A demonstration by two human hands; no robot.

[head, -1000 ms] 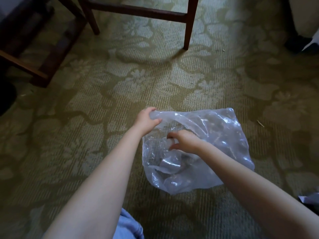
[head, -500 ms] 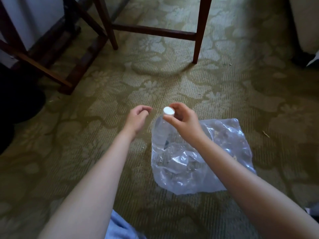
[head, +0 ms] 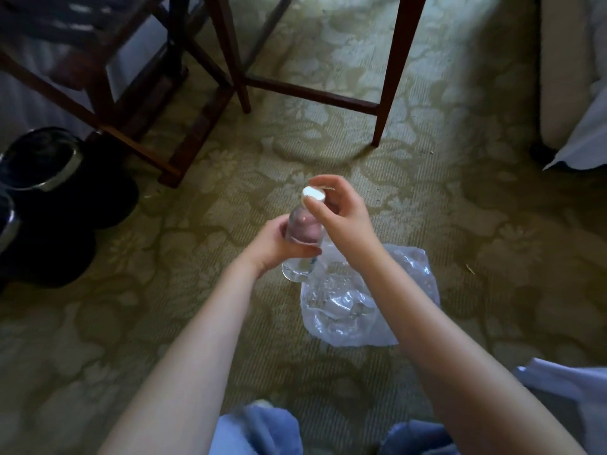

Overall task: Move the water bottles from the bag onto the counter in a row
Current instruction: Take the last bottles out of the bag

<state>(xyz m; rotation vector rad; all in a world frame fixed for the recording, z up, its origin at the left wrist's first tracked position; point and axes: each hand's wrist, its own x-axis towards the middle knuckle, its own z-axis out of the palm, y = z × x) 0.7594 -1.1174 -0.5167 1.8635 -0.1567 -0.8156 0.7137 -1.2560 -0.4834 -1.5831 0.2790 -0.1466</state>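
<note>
Clear water bottle (head: pixel 300 239) with white cap, upright, lifted out.
Crumpled clear plastic bag (head: pixel 354 307) lies on carpet just below-right.

Both bare forearms reach forward and down from the lower corners, converging at mid-frame. The left hand (head: pixel 279 244) is curled around the body of a clear water bottle (head: pixel 300 238), held upright, while the right hand (head: pixel 341 221), raised slightly higher, pinches the bottle's white cap (head: pixel 313 194) between thumb and fingertips (head: pixel 308 202).
</note>
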